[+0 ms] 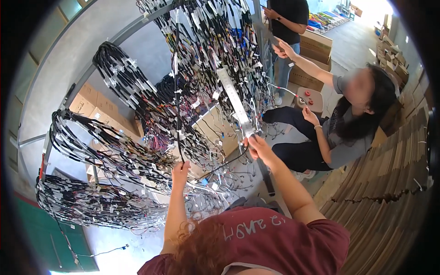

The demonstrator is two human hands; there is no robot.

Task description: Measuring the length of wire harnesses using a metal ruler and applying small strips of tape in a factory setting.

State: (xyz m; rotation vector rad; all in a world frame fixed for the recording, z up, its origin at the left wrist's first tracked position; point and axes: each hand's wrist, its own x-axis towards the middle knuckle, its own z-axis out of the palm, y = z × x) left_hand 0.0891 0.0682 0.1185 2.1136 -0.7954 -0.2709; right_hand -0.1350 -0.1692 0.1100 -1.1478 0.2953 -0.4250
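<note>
A long black cable (177, 105) with white tags hangs from the rack, and my left hand (180, 173) is closed round its lower part. From there a dark length of cable curves right to my right hand (259, 150), whose fingers are closed on it. A long white bar (233, 94) slants down to the fingers of my right hand. Below that hand a dark bar (266, 179) slants on; whether the two bars join is hidden by the hand. Dense bundles of wire harnesses (206, 46) with loose connectors hang just beyond both hands.
More harness loops (96, 201) hang at left on a metal frame (133, 27). A seated person (353, 119) at right holds a thin cable; another person (288, 18) stands behind. Stacked flat cardboard (380, 183) lines the right side. Cartons (98, 107) stand behind the rack.
</note>
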